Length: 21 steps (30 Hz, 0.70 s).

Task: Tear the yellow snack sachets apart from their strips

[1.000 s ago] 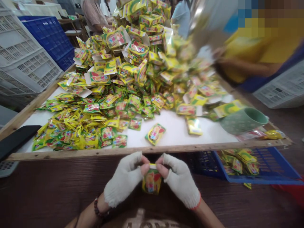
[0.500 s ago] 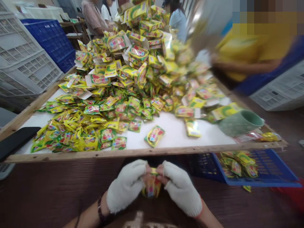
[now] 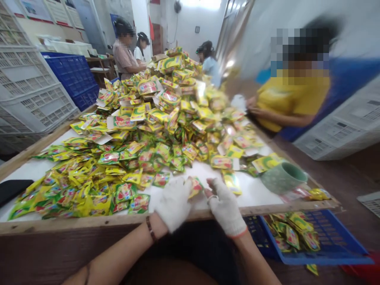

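My left hand (image 3: 174, 202), in a white fingerless glove, reaches over the near edge of the table. Its fingers are closed on the left side of a small yellow and green sachet (image 3: 196, 187) with a red fruit picture, partly covering it. Just right of that sachet is my right hand (image 3: 225, 206), gloved the same way, its thumb and fingers apart and nothing visible between them. A big heap of similar sachets (image 3: 97, 186) and small printed cartons (image 3: 148, 86) spreads over the white tabletop (image 3: 261, 201) beyond both hands.
A green cup (image 3: 277, 178) lies tilted at the right corner. Below the edge there, a blue basket (image 3: 335, 253) holds several sachets. A black phone-like object (image 3: 14, 192) rests at left. A person in yellow (image 3: 291, 99) stands at right; white crates (image 3: 35, 79) flank the left.
Both hands have risen from below the table edge, where they held a yellow packet together, to the tabletop. They have moved apart. The view has tilted upward.
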{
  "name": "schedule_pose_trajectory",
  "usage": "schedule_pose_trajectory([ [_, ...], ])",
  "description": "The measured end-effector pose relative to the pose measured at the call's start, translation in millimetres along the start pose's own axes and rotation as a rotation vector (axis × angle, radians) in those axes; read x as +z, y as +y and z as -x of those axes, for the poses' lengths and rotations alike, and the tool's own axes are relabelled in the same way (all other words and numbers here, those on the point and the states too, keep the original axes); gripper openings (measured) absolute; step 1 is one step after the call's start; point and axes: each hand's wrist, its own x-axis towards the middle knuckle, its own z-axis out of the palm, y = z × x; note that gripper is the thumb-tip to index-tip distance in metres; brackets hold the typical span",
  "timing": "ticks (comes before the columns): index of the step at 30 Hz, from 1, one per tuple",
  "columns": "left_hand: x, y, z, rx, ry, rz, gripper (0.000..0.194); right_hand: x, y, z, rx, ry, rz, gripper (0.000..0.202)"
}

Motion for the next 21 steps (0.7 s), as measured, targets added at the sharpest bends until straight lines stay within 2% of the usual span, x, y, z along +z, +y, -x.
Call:
schedule_pose_trajectory([
  [2, -4.0, -13, -12, 0.227, -0.065, 0.014, 0.042, -10, 12, -7, -0.059, 0.048, 0.107, 0.03],
  [4, -11.3, -27, -21, 0.419, -0.141, 0.088, 0.051, -24, 26, -22, -0.13, 0.129, 0.243, 0.03],
  [6, -19.0, -39, -25, 0.461, -0.144, 0.166, 0.067, -37, 40, -44, -0.182, 0.191, 0.391, 0.033],
  [7, -22.5, -45, -25, 0.418, -0.103, 0.19, 0.069, -42, 46, -56, -0.19, 0.195, 0.463, 0.036],
  [9, -27.9, -58, -23, 0.265, -0.017, 0.172, 0.049, -47, 54, -77, -0.191, 0.142, 0.571, 0.044],
  [11, -30.6, -72, -21, 0.111, -0.016, 0.079, 0.027, -44, 54, -89, -0.232, 0.066, 0.596, 0.048],
  [12, -30.8, -80, -20, 0.055, -0.039, 0.032, 0.023, -41, 50, -92, -0.271, 0.043, 0.576, 0.047],
  [16, -28.1, -99, -20, -0.022, -0.09, 0.033, 0.018, -17, 17, -84, -0.408, 0.009, 0.345, 0.036],
  [19, -32.1, -94, -23, -0.051, -0.074, 0.095, 0.01, 4, -18, -72, -0.373, -0.034, 0.117, 0.03],
  [21, -40.4, -84, -26, -0.061, -0.05, 0.192, 0.015, 16, -41, -69, -0.298, -0.106, -0.019, 0.03],
])
